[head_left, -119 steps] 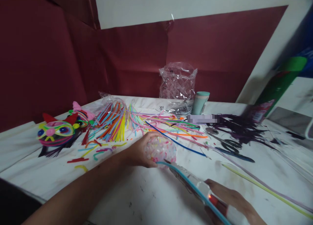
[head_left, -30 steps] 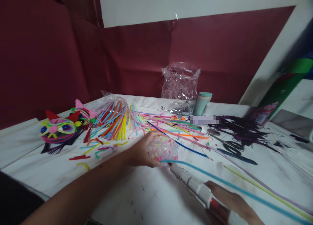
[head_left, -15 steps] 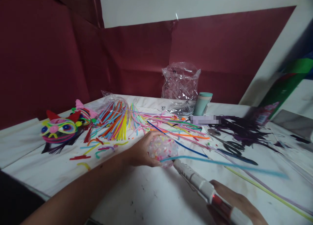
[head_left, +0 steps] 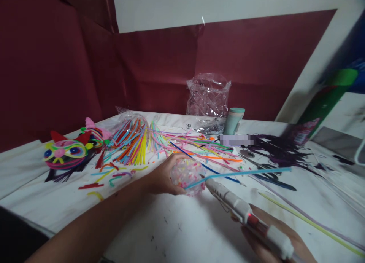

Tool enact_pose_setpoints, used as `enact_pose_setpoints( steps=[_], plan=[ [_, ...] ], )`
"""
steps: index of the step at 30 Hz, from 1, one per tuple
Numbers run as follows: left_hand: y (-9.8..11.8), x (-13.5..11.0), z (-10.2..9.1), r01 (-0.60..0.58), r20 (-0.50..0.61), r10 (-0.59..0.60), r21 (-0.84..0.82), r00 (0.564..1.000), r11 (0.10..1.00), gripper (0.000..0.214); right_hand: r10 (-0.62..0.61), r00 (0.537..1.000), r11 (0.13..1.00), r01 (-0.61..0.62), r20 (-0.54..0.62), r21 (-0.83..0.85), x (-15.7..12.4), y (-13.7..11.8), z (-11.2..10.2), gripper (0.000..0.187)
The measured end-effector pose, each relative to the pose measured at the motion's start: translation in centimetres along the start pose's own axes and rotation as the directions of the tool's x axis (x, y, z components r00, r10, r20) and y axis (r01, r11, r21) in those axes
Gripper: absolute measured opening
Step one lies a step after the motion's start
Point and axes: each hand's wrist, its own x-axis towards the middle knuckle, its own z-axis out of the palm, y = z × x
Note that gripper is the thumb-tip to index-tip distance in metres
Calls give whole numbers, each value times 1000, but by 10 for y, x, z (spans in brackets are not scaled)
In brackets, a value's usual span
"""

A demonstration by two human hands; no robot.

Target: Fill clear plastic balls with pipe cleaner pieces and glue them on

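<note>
My left hand is closed around a clear round ball speckled with pink, yellow and other coloured bits. A light blue pipe cleaner has one end at the ball's front, by my thumb, and its long free end juts out to the right. In my right hand is a white glue gun with a small red light lit. Its nozzle is at the right side of the ball, close to the pipe cleaner; whether it touches is hard to tell.
Pipe cleaner bundles and cut pieces lie behind and left of my left hand. Two decorated cat-like figures stand at the left. Scissors, dark purple strips, a teal-lidded cup and a clear plastic bag are further back.
The free end of the light blue pipe cleaner has swung up and to the left. The glue gun has shifted slightly; my left hand still holds the ball.
</note>
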Motion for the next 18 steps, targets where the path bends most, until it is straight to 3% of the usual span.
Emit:
enact_pose_setpoints(
  steps=[3,7,10,14,18],
  plan=[
    [-4,1,-2,47,8,-46,-56,999,997,88,100,994,994,-101,-36,-39,12,-2,-3,12],
    [-4,3,-3,141,19,-140,-118,990,983,85,176,984,979,-175,3,-101,41,-1,-23,17],
    [-2,5,-3,176,8,-177,-156,984,972,84,241,966,926,-199,95,-319,53,15,-48,19],
    [3,7,-1,215,-59,-222,-109,973,971,80,420,900,733,-261,116,-628,35,55,-88,14],
    [13,4,-1,236,-50,-241,-94,969,967,80,517,850,638,-304,102,-707,-5,96,-115,9]
  ],
)
